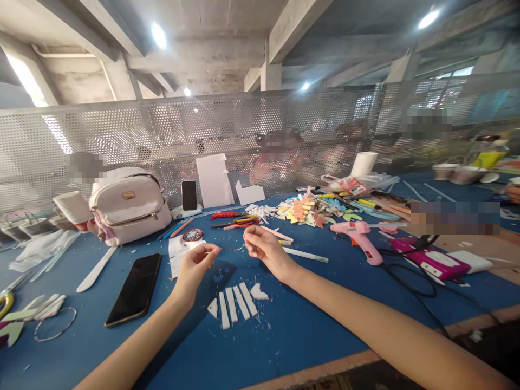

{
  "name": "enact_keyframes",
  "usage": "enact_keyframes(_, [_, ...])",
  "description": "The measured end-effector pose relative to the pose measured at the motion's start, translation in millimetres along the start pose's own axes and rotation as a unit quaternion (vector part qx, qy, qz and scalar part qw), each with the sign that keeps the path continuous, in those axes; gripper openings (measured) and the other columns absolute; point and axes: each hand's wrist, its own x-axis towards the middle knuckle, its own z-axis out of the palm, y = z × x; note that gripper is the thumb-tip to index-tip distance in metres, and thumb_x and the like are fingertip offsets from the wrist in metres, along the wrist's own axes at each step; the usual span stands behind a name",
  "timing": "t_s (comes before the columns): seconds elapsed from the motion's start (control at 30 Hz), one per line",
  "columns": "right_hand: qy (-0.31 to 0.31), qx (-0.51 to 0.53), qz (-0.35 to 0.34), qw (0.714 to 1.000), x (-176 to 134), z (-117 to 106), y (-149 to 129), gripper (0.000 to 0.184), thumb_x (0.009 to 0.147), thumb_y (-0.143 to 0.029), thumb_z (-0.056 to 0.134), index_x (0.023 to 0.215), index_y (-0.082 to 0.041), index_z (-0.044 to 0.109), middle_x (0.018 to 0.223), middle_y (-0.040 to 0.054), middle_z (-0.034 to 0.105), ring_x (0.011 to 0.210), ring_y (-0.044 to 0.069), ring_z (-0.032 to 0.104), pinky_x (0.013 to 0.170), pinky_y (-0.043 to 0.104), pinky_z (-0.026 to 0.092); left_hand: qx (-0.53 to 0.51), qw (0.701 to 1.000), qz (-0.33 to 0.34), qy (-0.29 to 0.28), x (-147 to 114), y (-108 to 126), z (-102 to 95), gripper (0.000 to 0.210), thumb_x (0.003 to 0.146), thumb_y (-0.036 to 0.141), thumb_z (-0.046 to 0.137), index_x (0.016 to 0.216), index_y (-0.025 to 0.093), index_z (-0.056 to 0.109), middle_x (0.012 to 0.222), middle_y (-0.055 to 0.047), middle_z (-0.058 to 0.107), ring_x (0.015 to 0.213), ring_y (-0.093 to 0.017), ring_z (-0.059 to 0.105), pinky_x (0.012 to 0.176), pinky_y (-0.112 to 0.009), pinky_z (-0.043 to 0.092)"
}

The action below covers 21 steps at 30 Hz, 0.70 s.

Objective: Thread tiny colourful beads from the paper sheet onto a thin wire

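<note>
Between my two hands stretches a thin strand [232,249], speckled dark and light like a string of tiny beads. My left hand [196,266] pinches its left end between thumb and fingertips. At the other end my right hand [266,250] has its fingers curled together on the strand. Just behind my left hand, a round dish of small beads [192,235] stands on a white paper [175,254]. Several white foam strips and pieces [231,304] lie on the blue tabletop [309,336] below my hands.
A black phone [135,290] and a speckled loop [56,325] lie left. Behind stand a pale backpack [129,208] and a propped phone [189,195]. Pliers [235,219] and colourful scraps [303,210] lie ahead. A pink glue gun [361,238] and magenta power strip [430,259] with cables sit right.
</note>
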Motion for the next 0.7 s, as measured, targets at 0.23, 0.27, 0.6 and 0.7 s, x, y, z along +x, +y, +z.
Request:
enact_keyframes(0.23, [0.005, -0.025, -0.004, 1.000, 0.1, -0.9, -0.6, 0.030, 0.074, -0.039, 0.076, 0.078, -0.019, 0.054, 0.070, -0.0036, 0.046, 0.058, 0.009, 0.041, 0.048, 0.019, 0.027, 0.010, 1.000, 0.000, -0.010, 0.4, -1.5, 0.8, 0.027, 0.075, 0.043, 0.076, 0.077, 0.017, 0.070, 0.063, 0.004, 0.056, 0.058, -0.010, 0.046, 0.058, -0.021, 0.037])
enact_keyframes(0.27, [0.006, -0.029, -0.006, 1.000, 0.3, -1.2, -0.7, 0.030, 0.074, -0.039, 0.076, 0.078, -0.019, 0.055, 0.070, -0.0036, 0.046, 0.058, 0.009, 0.041, 0.048, 0.019, 0.028, 0.010, 1.000, 0.001, -0.011, 0.5, -1.9, 0.6, 0.027, 0.075, 0.043, 0.076, 0.076, 0.017, 0.070, 0.063, 0.004, 0.056, 0.058, -0.010, 0.047, 0.058, -0.021, 0.037])
enact_keyframes(0.6, [0.016, -0.086, -0.029, 0.996, 0.2, 1.3, 0.8, 0.032, 0.075, -0.047, 0.075, 0.081, -0.018, 0.062, 0.078, 0.0026, 0.064, 0.060, 0.011, 0.049, 0.045, 0.021, 0.029, 0.016, 1.000, 0.024, 0.002, -0.2, -2.5, -1.9, 0.028, 0.076, 0.041, 0.075, 0.089, 0.017, 0.079, 0.074, -0.002, 0.066, 0.061, -0.012, 0.048, 0.060, -0.023, 0.039])
enact_keyframes(0.7, [0.007, -0.106, -0.029, 0.994, 0.9, 1.3, 4.6, 0.033, 0.073, -0.047, 0.077, 0.079, -0.017, 0.066, 0.071, 0.0023, 0.065, 0.058, 0.011, 0.051, 0.046, 0.022, 0.032, 0.024, 0.999, 0.040, 0.004, -0.8, -1.5, -2.1, 0.025, 0.076, 0.039, 0.075, 0.087, 0.018, 0.080, 0.075, -0.003, 0.068, 0.063, -0.013, 0.050, 0.061, -0.025, 0.041])
